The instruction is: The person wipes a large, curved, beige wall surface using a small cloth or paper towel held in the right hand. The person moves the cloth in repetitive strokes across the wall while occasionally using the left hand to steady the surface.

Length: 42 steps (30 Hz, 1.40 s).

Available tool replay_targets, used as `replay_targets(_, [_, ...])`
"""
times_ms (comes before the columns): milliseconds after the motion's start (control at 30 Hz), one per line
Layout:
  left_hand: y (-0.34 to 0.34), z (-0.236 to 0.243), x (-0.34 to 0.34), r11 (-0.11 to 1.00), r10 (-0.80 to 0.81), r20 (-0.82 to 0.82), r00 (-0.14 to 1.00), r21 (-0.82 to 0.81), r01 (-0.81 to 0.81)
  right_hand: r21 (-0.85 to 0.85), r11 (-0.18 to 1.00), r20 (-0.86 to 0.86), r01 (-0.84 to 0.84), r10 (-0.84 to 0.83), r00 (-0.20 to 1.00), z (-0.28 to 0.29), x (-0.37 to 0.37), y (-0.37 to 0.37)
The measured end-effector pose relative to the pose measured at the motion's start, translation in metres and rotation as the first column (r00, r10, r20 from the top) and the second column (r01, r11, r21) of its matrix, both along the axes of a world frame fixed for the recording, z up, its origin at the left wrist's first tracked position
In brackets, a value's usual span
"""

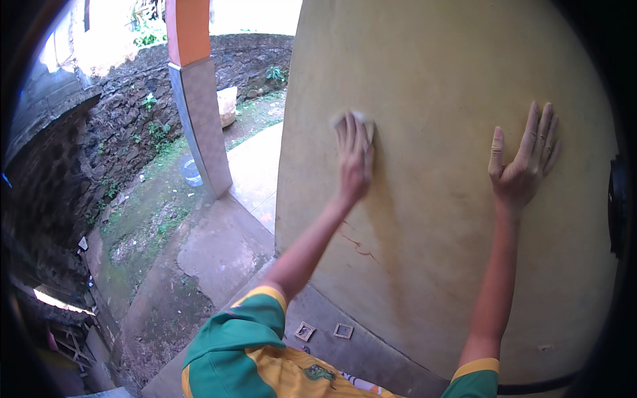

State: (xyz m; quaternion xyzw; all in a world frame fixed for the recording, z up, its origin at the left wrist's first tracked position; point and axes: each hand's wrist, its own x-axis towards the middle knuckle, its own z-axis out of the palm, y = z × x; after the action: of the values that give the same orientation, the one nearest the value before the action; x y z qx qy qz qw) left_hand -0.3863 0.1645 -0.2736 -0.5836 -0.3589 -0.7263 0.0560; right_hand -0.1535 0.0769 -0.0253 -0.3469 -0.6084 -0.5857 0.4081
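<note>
Off-white flat pad [369, 127] lies directly under L hand [355, 159], close-set fingers holding it to smooth tan wall [431, 79]; long axis unclear. R hand [521, 169], well apart to the R, fingers spread on wall.

The near wall [438, 199] looks matt, the far wall [123, 106] rough stone.

You have two hands in view: one left hand [355, 149] and one right hand [527, 162]. You have what looks like one pale pad [369, 127], though it is mostly covered. You can count one yellowish wall [431, 79], two small square frames [344, 326], one pillar [206, 113], one white sack [227, 106], one clear bucket [191, 171] and one stone wall [255, 56].
</note>
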Motion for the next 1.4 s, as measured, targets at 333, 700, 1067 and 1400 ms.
replay_targets(333, [-0.017,-0.076,0.017,0.999,-0.044,-0.124,0.991,0.011,0.045,-0.041,0.999,-0.02,0.03,-0.031,0.999,0.0,-0.005,0.001])
replay_targets(700, [0.015,0.151,-0.037,0.989,0.01,-0.257,0.966,0.146,0.029,-0.061,0.998,-0.025,0.022,-0.024,0.999,-0.003,0.001,0.003])
replay_targets(1067, [0.007,0.082,-0.017,0.981,-0.093,-0.497,0.863,0.102,0.165,-0.059,0.998,-0.041,0.002,-0.004,0.999,-0.003,0.01,0.005])
replay_targets(1400, [-0.018,-0.031,0.012,0.993,-0.09,-0.59,0.802,0.012,0.12,-0.3,0.91,-0.184,-0.285,0.238,0.954,-0.067,-0.009,-0.067])
